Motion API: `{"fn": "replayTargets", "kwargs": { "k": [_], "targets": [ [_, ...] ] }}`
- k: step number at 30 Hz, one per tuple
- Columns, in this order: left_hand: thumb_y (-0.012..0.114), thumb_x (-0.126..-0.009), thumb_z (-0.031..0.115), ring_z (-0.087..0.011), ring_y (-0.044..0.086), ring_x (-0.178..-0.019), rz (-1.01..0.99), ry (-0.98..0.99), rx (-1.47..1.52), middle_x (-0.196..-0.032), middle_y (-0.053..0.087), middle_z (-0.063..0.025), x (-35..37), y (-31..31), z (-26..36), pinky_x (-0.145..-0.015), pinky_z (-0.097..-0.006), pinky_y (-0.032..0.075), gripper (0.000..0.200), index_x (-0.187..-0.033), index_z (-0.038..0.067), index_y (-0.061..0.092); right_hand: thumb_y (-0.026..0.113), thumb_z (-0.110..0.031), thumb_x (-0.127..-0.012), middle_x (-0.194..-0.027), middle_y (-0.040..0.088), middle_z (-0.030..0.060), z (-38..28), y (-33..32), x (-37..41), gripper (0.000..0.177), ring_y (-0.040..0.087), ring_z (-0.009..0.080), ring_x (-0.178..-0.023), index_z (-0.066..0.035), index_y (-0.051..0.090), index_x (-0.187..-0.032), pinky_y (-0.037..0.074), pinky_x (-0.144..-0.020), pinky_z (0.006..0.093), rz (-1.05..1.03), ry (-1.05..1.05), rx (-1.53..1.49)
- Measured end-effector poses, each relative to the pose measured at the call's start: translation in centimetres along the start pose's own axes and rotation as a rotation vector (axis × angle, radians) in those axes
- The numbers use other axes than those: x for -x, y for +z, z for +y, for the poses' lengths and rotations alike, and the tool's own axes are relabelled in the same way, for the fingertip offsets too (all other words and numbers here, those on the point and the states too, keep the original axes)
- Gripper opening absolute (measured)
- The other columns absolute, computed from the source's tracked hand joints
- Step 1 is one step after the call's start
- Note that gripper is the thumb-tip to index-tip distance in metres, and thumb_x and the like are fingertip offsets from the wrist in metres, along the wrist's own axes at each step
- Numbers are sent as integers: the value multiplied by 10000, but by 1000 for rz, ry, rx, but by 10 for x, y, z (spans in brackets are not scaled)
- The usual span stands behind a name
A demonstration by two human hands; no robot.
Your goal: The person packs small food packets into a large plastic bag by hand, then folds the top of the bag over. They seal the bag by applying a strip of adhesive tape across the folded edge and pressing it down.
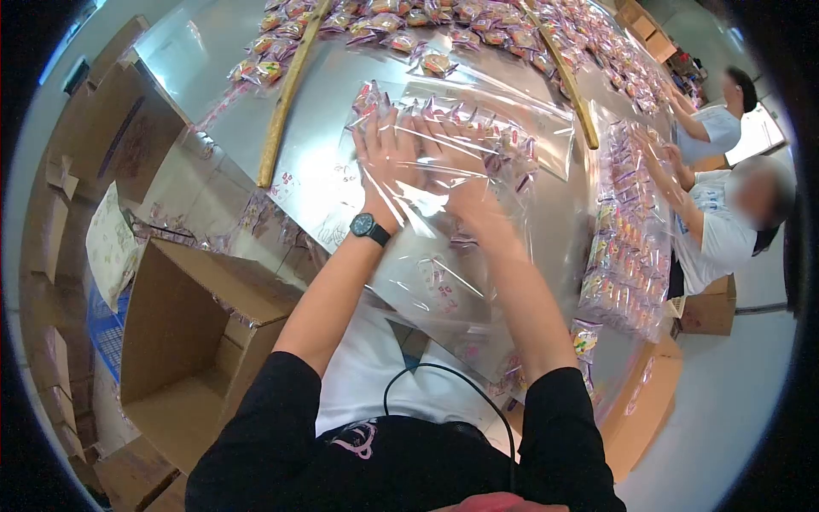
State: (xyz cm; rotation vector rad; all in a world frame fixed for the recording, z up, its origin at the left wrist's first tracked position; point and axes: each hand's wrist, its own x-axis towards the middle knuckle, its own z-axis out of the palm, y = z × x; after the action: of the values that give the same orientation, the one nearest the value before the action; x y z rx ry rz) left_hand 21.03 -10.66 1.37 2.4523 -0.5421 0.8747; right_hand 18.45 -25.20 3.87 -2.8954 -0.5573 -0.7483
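Observation:
A large clear plastic bag [426, 282] lies on the metal table in front of me, with its film over both my hands. Inside it, small wrapped snack packets [512, 145] stand in a row toward the far end. My left hand [390, 158], with a black watch [363, 225] at the wrist, is flat with fingers stretched against the packets. Beside it, my right hand [454, 162] reaches forward too, its fingers apart and touching the row. Glare on the film partly hides the fingertips and the packets under them.
Loose packets [384, 21] cover the far side of the metal table [324, 162], between two wooden strips [294, 90] [563, 72]. At right, a filled bag [627, 230] stands near two co-workers [712, 218]. An open cardboard box [183, 333] sits at my left, another [640, 401] at right.

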Motion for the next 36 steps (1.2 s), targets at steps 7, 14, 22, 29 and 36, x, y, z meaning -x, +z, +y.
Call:
{"fn": "replayTargets", "kwargs": {
  "k": [7, 14, 22, 29, 36],
  "targets": [
    [579, -838, -49, -488, 381, -1401, 48, -56, 227, -1470, 437, -270, 2, -10, -25, -1184, -536, 327, 595, -1419, -52, 451, 706, -425, -925, -1385, 620, 160, 14, 16, -25, 509, 555, 354, -1331, -138, 647, -1342, 408, -1121, 528, -22, 20, -90],
    [610, -851, -7, -458, 406, -1397, 125, -260, 179, -1507, 411, -282, 8, -4, -23, -1184, -497, 346, 665, -1471, -79, 378, 768, -464, -867, -1410, 608, 190, 6, 13, -27, 620, 565, 367, -1317, -134, 637, -1375, 431, -1118, 505, -24, 101, -161],
    [590, -903, 25, -425, 510, -1331, 233, -689, 746, -1460, 483, -301, 11, 19, -21, -1118, -463, 430, 661, -1503, -105, 345, 731, -660, -799, -1344, 662, 176, -12, 18, -38, 763, 592, 360, -1295, -109, 665, -1322, 356, -1111, 621, -67, 272, -27],
    [605, -900, 88, -429, 594, -1169, 90, -571, 453, -1246, 637, -285, 8, 25, -15, -1045, -501, 417, 749, -1574, -45, 307, 732, -511, -847, -1220, 670, 196, -19, 13, -44, 724, 609, 383, -1246, -145, 556, -1446, 380, -1066, 637, -146, 215, 43],
    [581, -903, 49, -419, 621, -1031, -89, -513, 482, -1130, 667, -256, 9, 3, -12, -956, -502, 428, 720, -1580, 17, 338, 729, -451, -845, -1254, 657, 167, -11, 39, -41, 673, 599, 348, -1231, -149, 578, -1427, 377, -1044, 642, 37, 236, 176]
  ]
}}
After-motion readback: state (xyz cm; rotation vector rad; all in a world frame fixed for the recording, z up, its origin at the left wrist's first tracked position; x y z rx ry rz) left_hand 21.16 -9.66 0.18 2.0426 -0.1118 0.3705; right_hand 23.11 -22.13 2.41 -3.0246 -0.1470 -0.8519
